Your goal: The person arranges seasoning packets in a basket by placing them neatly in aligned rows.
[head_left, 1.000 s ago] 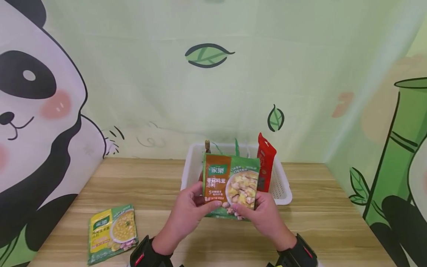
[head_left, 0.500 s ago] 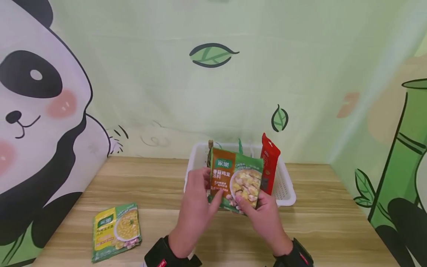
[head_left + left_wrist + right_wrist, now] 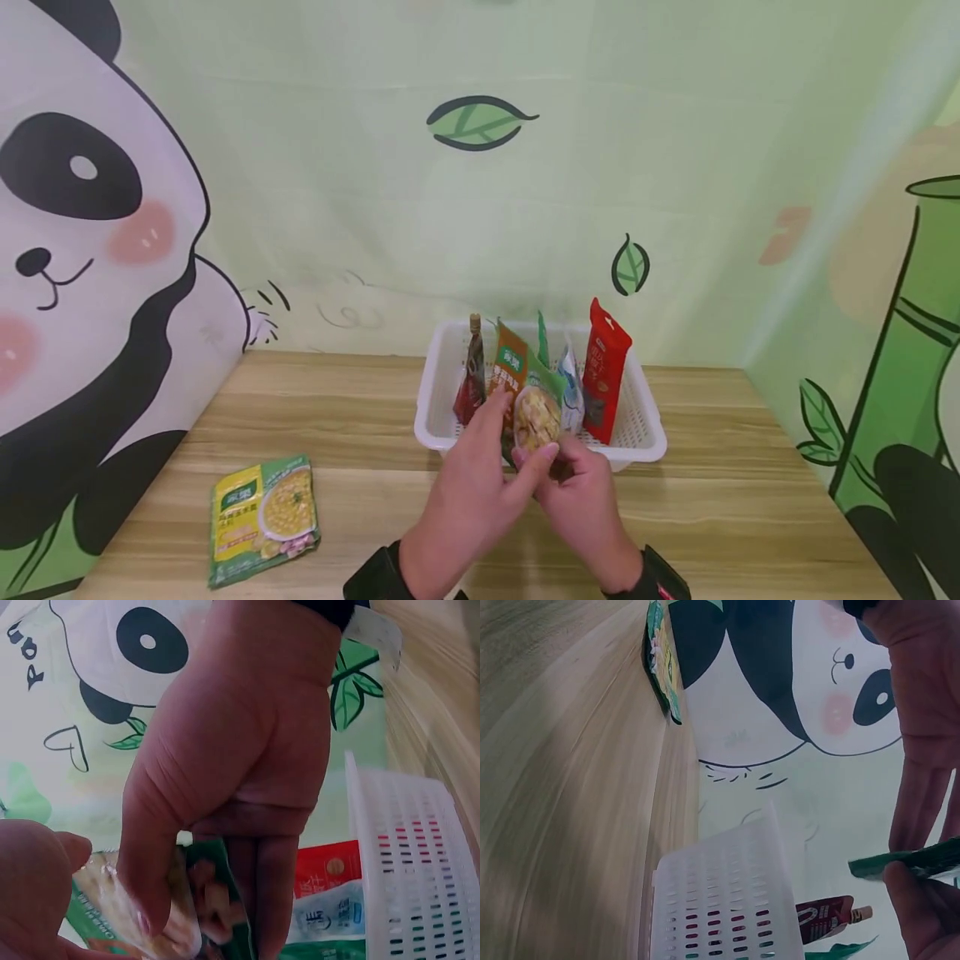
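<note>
Both hands hold a green-and-orange soup mix packet (image 3: 538, 417) over the front of the white basket (image 3: 430, 442). The packet bows lengthwise, its food picture facing me. My left hand (image 3: 472, 492) has its thumb on the packet's front and its long fingers along the left side, also seen in the left wrist view, where the left hand (image 3: 232, 742) covers part of it. At the lower right edge, my right hand (image 3: 588, 500) pinches the packet between thumb and fingers. In the right wrist view the packet (image 3: 907, 861) shows nearly edge-on.
Inside the basket stand a dark red spouted pouch (image 3: 471, 387), a red packet (image 3: 606, 371) and a blue-white packet (image 3: 572, 392). A yellow-and-green soup packet (image 3: 262, 521) lies on the wooden table (image 3: 360, 400) at left. A panda-print backdrop (image 3: 360, 208) rises behind.
The packet has turned from nearly flat-on to a bowed, slanted pose and sits lower over the basket. Both hands have drawn closer together, the left moving rightward.
</note>
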### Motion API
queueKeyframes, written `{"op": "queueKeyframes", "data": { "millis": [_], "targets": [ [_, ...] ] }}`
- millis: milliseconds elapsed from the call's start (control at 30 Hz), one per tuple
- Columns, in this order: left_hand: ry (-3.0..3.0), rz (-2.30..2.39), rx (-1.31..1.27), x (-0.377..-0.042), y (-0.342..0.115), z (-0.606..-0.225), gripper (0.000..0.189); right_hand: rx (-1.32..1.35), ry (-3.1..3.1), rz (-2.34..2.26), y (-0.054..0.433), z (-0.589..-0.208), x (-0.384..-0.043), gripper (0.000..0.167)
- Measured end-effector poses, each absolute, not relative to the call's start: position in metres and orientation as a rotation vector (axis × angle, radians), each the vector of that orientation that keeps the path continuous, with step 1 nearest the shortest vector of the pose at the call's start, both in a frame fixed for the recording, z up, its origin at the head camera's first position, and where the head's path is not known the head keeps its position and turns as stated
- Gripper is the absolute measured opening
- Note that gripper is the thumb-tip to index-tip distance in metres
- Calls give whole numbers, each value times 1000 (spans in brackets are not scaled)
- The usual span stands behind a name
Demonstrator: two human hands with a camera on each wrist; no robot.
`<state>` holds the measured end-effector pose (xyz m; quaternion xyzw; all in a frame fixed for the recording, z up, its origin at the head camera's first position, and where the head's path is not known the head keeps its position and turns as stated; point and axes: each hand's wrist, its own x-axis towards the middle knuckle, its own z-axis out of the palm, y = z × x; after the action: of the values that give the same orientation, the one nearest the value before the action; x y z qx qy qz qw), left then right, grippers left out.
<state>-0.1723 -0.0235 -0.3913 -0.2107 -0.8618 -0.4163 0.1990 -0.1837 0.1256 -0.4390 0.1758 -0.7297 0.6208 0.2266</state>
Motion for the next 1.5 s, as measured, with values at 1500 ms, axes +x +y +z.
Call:
{"op": "queueKeyframes", "data": {
  "millis": [1500],
  "targets": [
    [-2305, -991, -583, -184, -31, -387, 15, 894, -2285, 1402, 148, -440, -192, 66]
  ]
}}
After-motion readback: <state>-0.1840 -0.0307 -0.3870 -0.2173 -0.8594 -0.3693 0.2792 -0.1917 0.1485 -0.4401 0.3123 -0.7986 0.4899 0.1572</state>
